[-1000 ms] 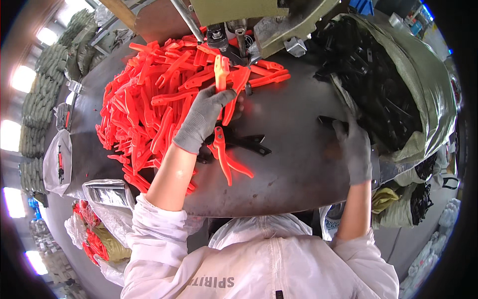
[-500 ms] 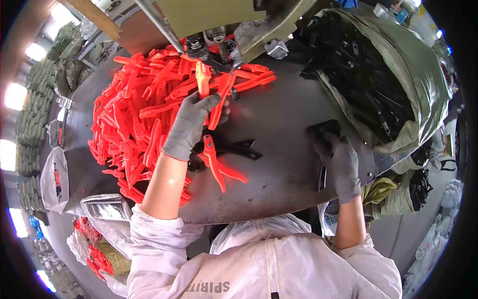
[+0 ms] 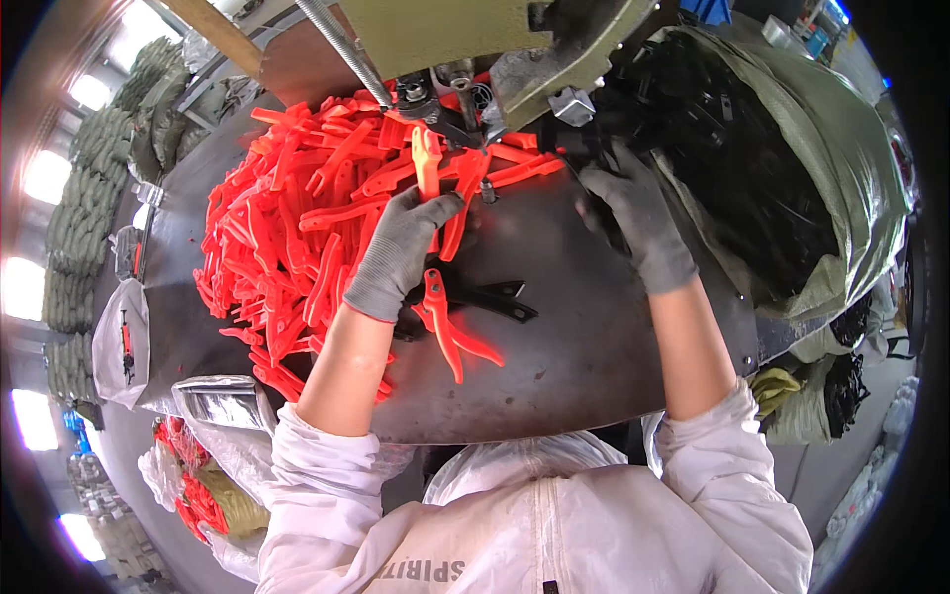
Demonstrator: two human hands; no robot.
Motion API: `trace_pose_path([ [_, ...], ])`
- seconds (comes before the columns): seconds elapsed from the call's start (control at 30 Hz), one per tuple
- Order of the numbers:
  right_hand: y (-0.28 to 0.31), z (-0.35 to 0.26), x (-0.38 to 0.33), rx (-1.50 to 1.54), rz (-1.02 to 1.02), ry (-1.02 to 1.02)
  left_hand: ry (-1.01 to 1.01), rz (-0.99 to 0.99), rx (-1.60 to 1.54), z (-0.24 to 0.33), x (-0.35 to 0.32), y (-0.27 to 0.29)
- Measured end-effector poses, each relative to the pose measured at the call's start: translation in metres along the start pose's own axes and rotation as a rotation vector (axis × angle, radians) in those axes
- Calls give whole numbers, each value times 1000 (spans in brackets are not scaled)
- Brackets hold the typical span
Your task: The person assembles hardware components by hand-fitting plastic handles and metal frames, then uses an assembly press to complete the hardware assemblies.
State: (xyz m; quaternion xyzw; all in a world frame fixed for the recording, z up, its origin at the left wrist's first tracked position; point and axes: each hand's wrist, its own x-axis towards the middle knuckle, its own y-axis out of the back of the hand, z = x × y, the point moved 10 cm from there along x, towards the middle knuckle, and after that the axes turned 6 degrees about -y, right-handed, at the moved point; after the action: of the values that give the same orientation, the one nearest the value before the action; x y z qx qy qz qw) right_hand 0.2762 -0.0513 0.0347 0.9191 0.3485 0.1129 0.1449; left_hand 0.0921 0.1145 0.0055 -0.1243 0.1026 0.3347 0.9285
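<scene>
Handles [image 3: 277, 238], red and curved, lie heaped on the dark worktable [image 3: 584, 356] across the centre-left of the frame. The left hand [image 3: 404, 236], in a grey glove, is at the centre, at the right side of this heap. Its fingers are closed on an upright red handle [image 3: 427, 163]; a slanted red handle [image 3: 465, 193] stands just right of the thumb, and whether it is also gripped cannot be told. The right hand [image 3: 636, 216], likewise gloved, is right of centre with its fingers bent over dark material [image 3: 600, 210]. Their contact surfaces are hidden, so whether they grip a part cannot be told. Below the left hand, a red two-legged piece [image 3: 442, 319] lies near a black flat part [image 3: 500, 299]. An olive-green machine body [image 3: 445, 35] occupies the upper centre, with a coil spring [image 3: 341, 49] at its left and a vertical metal rod [image 3: 464, 99] beneath it. At the upper right, an open woven sack [image 3: 863, 213] contains black parts [image 3: 737, 163].
</scene>
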Motion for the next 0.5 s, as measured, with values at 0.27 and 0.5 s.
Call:
trace_pose_path([
  [0.27,-89,-24,4,300,-455,-444,-41,7,44,6,0,1],
  [0.5,-96,-23,10,321,-420,-376,-6,58,46,8,-6,-1],
])
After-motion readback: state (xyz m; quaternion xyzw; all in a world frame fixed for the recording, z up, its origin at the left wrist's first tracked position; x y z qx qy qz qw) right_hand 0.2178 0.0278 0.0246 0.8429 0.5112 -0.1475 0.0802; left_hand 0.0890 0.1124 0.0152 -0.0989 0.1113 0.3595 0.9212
